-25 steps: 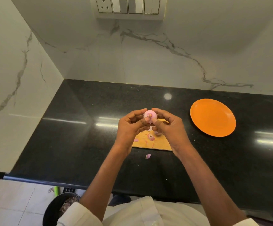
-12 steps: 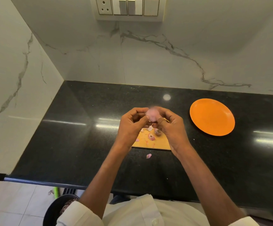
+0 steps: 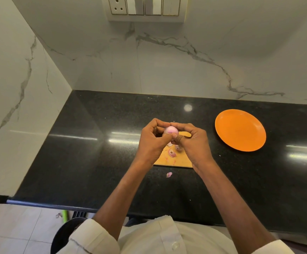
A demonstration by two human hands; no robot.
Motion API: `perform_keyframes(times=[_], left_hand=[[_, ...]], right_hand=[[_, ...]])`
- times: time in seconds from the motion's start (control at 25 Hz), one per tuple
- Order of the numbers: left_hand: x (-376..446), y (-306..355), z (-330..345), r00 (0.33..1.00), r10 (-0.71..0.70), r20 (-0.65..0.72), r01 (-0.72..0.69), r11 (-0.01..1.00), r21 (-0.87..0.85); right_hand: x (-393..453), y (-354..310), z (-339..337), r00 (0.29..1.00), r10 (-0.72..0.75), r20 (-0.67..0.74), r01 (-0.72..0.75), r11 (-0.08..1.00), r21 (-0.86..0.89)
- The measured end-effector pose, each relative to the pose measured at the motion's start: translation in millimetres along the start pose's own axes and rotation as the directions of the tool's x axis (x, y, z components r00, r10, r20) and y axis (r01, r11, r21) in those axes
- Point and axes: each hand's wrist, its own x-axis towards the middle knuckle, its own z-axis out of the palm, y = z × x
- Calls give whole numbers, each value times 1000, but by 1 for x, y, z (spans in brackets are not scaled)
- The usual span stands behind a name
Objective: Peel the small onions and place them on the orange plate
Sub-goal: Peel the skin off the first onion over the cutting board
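Head view: both hands are working above the black counter, over the far end of a small yellow-orange cutting board. The left hand and the right hand are meeting at a small pink onion — the onion is sitting between them, raised clear of the board. The left grip is curling round the onion's left side, fingers bent over the top and the thumb pressing in from below. The right grip is pinching the onion from the right, with the thumb and curled forefinger closing against its lower edge. Whether any skin is lifting under the right thumb cannot be told.

Peel scraps are lying on the board beneath the hands, and one loose pink scrap is resting on the counter just in front of the board's near edge. The orange plate is sitting flat on the counter to the right of the hands, well apart from the board — nothing is lying on it. A switch panel is showing on the marble wall behind.
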Motion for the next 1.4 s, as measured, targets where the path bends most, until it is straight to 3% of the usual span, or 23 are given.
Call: perform_keyframes(times=[0.16,0.36,0.48,0.64,0.88,1.12,1.24,1.4], left_hand=[[6,-10,-3,992,-88,-88,80,992,-93],[10,0,-13,993,-65,94,83,977,-197],[11,4,-11,991,11,134,-4,998,-57],[19,8,-17,990,8,140,-7,1000,-5],[27,12,-16,980,93,175,-141,947,288],[36,15,-5,984,113,138,-163,886,434],[37,11,0,979,168,116,-204,842,500],[40,9,4,979,201,42,-197,859,473]], right_hand=[[2,-1,8,1000,7,-11,-7,999,36],[8,-2,-4,996,48,-70,-37,989,146],[8,-1,-4,999,39,0,-38,989,144],[11,-2,-3,998,56,-31,-53,994,92],[20,0,-3,999,-47,18,49,987,-150],[33,2,-7,990,-132,46,140,939,-314],[39,2,-9,990,-125,59,138,932,-335],[35,4,-5,990,-137,32,140,954,-266]])
